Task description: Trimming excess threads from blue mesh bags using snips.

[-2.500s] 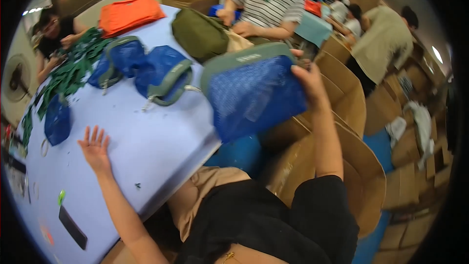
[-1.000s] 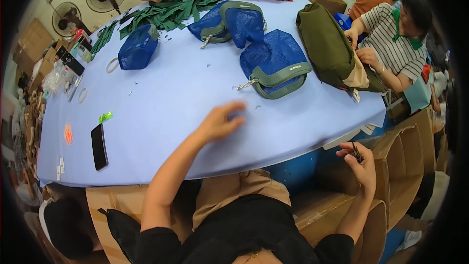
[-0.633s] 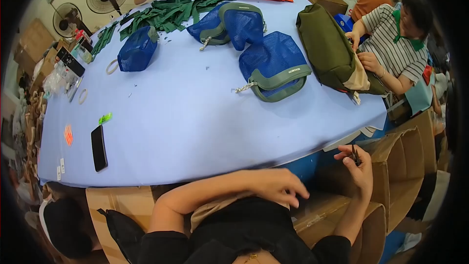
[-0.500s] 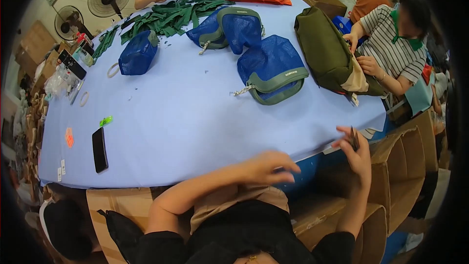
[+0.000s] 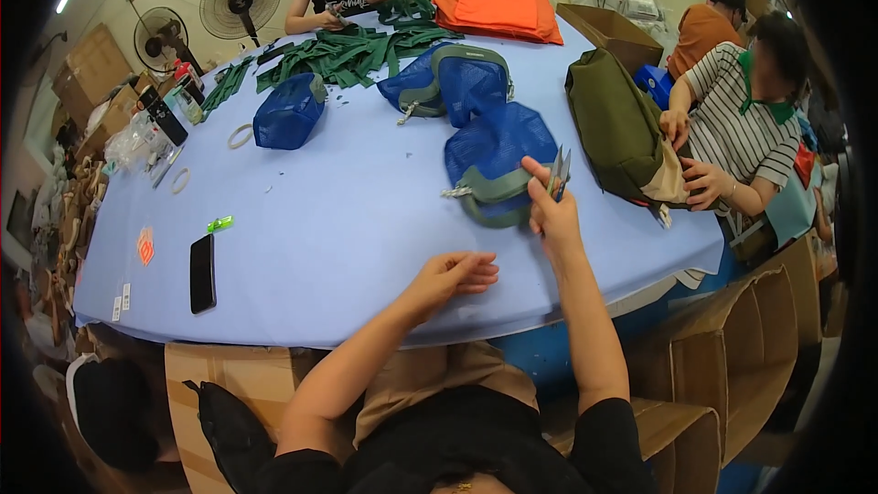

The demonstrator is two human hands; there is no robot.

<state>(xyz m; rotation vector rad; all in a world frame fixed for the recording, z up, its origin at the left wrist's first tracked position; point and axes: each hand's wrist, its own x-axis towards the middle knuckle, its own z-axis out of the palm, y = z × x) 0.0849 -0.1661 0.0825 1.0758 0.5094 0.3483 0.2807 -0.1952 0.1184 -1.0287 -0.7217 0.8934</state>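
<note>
My right hand (image 5: pixel 554 218) grips a pair of thread snips (image 5: pixel 559 170), blades pointing up and away from me. Behind it lies a blue mesh pouch (image 5: pixel 498 142) with a grey-green zipped rim and a pale cord pull; the hand covers part of its rim, and whether they touch I cannot tell. My left hand (image 5: pixel 453 280) hovers over the near part of the table, holding nothing, its fingers loosely extended. Farther off lie a second blue mesh pouch (image 5: pixel 457 82) with the same rim and, to the left, a smaller-looking blue one (image 5: pixel 289 112).
A pale blue cloth covers the table (image 5: pixel 329 247). Green strips (image 5: pixel 343 57) pile up at the far side near a co-worker; an orange bag (image 5: pixel 498 7) lies beside them. At right another person handles an olive bag (image 5: pixel 608 119). A phone (image 5: pixel 202 274) lies left; cardboard boxes (image 5: pixel 732 357) stand lower right.
My right hand has swung left and forward from the table's right edge to the nearest pouch, carrying the snips. My left hand has moved slightly left, over the table. The view has shifted.
</note>
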